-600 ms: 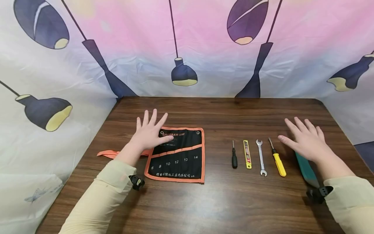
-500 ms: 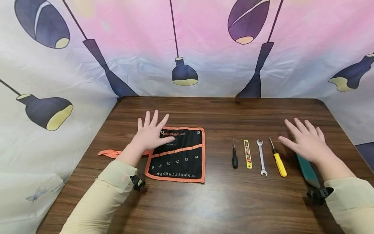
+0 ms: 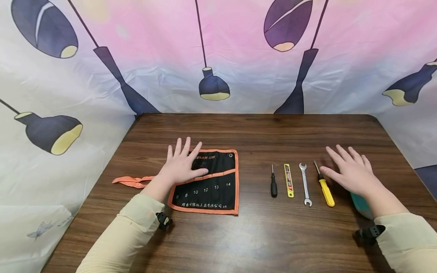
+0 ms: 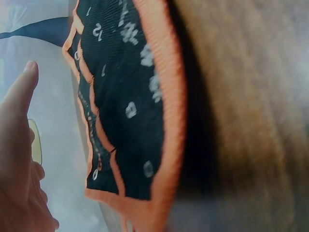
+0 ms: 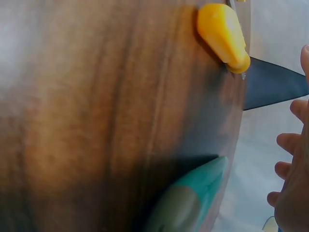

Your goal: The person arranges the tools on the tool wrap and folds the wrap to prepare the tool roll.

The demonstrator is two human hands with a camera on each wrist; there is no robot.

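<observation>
My left hand (image 3: 181, 167), fingers spread and straight, hovers over the upper left of a black tool pouch (image 3: 208, 189) with orange edging and printed size numbers. It holds nothing. In the left wrist view the pouch (image 4: 125, 111) fills the middle, apart from the hand (image 4: 21, 159). My right hand (image 3: 353, 172) is also spread, over a green-handled object (image 3: 362, 206) that it mostly hides. That green thing (image 5: 188, 198) shows partly in the right wrist view, its kind unclear. Just left of this hand lies a yellow-handled screwdriver (image 3: 326, 191).
Left of that screwdriver lie an open-ended wrench (image 3: 305, 185), a yellow strip with a printed label (image 3: 288, 181) and a small black screwdriver (image 3: 274, 185), all in a row. An orange strap (image 3: 133, 181) trails from the pouch. A patterned cloth (image 3: 252, 83) hangs behind the wooden table (image 3: 259, 242).
Both hands have moved a little toward the near edge, the left also slightly right and the right slightly left. The pouch and tools lie where they were.
</observation>
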